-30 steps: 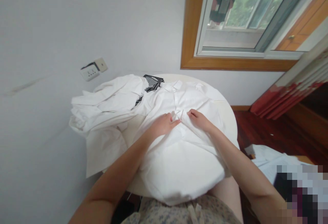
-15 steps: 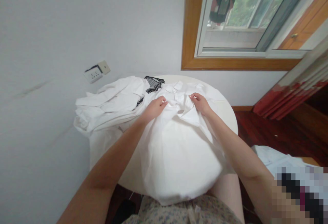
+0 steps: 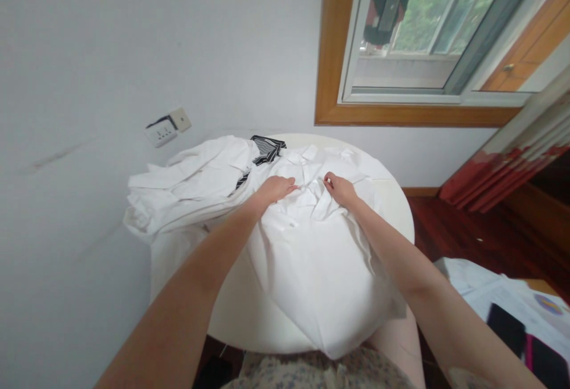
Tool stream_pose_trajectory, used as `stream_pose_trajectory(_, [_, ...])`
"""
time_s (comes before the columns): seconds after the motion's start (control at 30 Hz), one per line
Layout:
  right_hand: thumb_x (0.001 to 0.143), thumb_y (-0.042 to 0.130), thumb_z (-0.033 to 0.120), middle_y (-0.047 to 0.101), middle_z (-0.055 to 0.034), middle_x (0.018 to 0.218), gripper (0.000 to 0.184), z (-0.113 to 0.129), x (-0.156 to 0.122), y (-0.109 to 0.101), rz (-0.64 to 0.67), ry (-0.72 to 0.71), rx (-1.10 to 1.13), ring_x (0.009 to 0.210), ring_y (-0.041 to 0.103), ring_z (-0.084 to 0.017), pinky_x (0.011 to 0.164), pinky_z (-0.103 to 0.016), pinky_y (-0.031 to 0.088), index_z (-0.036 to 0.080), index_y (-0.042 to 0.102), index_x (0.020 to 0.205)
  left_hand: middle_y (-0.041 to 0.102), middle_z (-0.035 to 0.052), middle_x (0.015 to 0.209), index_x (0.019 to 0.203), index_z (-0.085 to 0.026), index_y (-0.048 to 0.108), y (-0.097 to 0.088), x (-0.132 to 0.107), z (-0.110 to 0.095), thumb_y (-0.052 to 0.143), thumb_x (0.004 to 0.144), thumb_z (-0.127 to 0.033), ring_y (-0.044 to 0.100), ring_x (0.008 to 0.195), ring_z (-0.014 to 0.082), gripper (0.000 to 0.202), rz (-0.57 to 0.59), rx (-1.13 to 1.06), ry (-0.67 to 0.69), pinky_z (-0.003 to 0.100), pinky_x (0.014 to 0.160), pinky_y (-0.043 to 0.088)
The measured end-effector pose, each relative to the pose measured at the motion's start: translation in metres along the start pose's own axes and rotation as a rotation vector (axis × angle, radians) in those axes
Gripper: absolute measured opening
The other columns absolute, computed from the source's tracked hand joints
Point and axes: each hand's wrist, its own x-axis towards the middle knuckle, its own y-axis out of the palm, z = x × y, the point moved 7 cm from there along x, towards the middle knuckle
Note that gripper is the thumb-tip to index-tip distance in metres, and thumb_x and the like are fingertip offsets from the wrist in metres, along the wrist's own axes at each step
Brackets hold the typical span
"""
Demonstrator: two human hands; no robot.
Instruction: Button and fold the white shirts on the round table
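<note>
A white shirt (image 3: 312, 258) is spread across the round bench (image 3: 398, 211), with its hem draped over the near edge. A fold at its far end is pinched by the right hand (image 3: 339, 189). The left hand (image 3: 274, 189) is laid on the cloth just beside it, and whether it grips cannot be told.

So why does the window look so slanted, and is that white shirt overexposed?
Head view: the wide lens tilts and bends the wooden window frame; soft daylight, no hard shadows; the white cloth shirt is nearly washed out, folds faint; the left hand and right hand are sharp.
</note>
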Motion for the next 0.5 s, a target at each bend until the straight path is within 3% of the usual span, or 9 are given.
stream_pose_trajectory(0.13, [0.092, 0.049, 0.027, 0.065, -0.0130, 0.095, 0.019, 0.022, -0.002, -0.036, -0.169, -0.092, -0.074, 0.089, 0.055, -0.024, 0.074, -0.030, 0.037, 0.018, 0.063, 0.102, 0.069, 0.0124, 0.082, 0.098, -0.018, 0.062, -0.018, -0.001, 0.000, 0.040, 0.094, -0.050, 0.065, 0.086, 0.0266, 0.039, -0.068, 0.094, -0.024, 0.029, 0.071, 0.037])
stream_pose_trajectory(0.23, [0.090, 0.048, 0.021, 0.065, -0.0137, 0.098, 0.021, 0.048, -0.009, -0.048, -0.163, -0.218, -0.036, 0.095, 0.055, -0.024, 0.081, -0.030, 0.038, 0.016, 0.067, 0.098, 0.070, 0.0120, 0.085, 0.102, -0.019, 0.060, -0.026, -0.002, -0.002, 0.033, 0.096, -0.052, 0.066, 0.085, 0.0260, 0.044, -0.111, 0.150, -0.039, 0.029, 0.070, 0.038])
stream_pose_trajectory(0.3, [0.090, 0.046, 0.020, 0.067, -0.0114, 0.092, 0.023, 0.058, -0.013, -0.036, -0.050, -0.225, 0.035, 0.090, 0.058, -0.021, 0.079, -0.027, 0.038, 0.017, 0.069, 0.093, 0.071, 0.0105, 0.085, 0.104, -0.020, 0.059, -0.027, -0.003, -0.004, 0.029, 0.097, -0.052, 0.067, 0.085, 0.0247, 0.045, -0.120, 0.183, -0.045, 0.028, 0.070, 0.038])
stream_pose_trajectory(0.4, [0.095, 0.039, 0.029, 0.068, -0.0070, 0.075, 0.036, 0.054, -0.018, 0.002, 0.166, -0.066, 0.197, 0.072, 0.059, -0.017, 0.069, -0.025, 0.038, 0.017, 0.068, 0.077, 0.071, 0.0092, 0.085, 0.106, -0.021, 0.059, -0.028, -0.005, -0.009, 0.025, 0.098, -0.051, 0.067, 0.085, 0.0237, 0.046, -0.127, 0.217, -0.041, 0.028, 0.070, 0.040])
stream_pose_trajectory(0.5, [0.095, 0.036, 0.043, 0.062, -0.0020, 0.063, 0.047, 0.047, -0.021, 0.033, 0.205, 0.031, 0.434, 0.062, 0.055, -0.014, 0.061, -0.024, 0.035, 0.017, 0.063, 0.067, 0.071, 0.0092, 0.086, 0.105, -0.021, 0.060, -0.031, -0.009, -0.020, 0.025, 0.099, -0.049, 0.067, 0.086, 0.0239, 0.045, -0.102, 0.242, 0.009, 0.029, 0.072, 0.041])
